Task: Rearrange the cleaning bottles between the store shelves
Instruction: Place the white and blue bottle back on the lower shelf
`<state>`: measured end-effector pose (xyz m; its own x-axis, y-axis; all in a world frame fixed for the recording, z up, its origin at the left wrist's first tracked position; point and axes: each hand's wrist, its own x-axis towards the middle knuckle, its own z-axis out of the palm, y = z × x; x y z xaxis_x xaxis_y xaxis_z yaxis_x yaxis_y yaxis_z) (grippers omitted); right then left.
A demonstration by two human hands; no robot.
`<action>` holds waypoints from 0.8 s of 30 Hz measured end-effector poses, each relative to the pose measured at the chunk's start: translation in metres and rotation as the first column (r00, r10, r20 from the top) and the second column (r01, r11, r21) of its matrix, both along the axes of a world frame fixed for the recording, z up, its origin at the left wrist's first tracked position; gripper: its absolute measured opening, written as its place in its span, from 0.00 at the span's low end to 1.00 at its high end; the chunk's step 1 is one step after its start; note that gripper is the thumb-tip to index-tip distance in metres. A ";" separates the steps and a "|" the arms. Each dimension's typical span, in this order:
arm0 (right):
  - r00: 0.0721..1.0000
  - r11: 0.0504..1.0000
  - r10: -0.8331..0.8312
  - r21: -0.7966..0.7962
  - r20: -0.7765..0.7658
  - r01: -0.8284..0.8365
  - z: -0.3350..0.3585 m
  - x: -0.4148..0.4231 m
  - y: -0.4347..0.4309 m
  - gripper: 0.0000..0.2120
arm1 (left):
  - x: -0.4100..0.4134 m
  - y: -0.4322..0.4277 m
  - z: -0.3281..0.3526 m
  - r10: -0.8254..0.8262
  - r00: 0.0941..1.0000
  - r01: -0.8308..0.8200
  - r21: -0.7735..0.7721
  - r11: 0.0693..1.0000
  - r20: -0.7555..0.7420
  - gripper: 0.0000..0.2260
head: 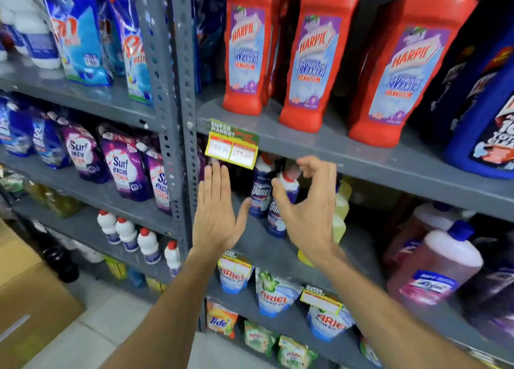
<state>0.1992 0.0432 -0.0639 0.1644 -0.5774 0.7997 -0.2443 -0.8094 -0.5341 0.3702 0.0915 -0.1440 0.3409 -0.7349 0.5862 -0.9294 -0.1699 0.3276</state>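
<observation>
Two dark blue Domex bottles stand on the middle grey shelf [267, 254]: the rear bottle [260, 190] and the front bottle [289, 185] with a white neck and red cap. My right hand [306, 204] curls around the front bottle with fingers apart, thumb near its neck; contact is unclear. Just left of the bottles, my left hand [219, 213] is held flat and open, holding nothing. Three red Harpic bottles [311, 54] stand on the shelf above.
A yellow price tag [232, 151] hangs from the upper shelf edge above my hands. Yellow bottles [340, 204] stand right of the Domex bottles, pink bottles [436, 265] farther right. A grey upright post [178, 118] divides the racks. Detergent pouches fill the left shelves and the shelf below.
</observation>
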 end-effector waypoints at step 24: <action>0.932 0.636 -0.215 0.683 -0.290 0.359 -0.189 0.057 -0.110 0.31 | 0.046 -0.013 -0.193 -0.006 0.999 -0.013 0.495 0.869 0.037 0.36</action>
<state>0.2562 -0.0671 -0.2532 -0.0237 -0.9952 0.0946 -0.5389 -0.0670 -0.8397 0.4165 0.0780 -0.3370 0.3300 -0.9308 0.1575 -0.9379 -0.3043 0.1663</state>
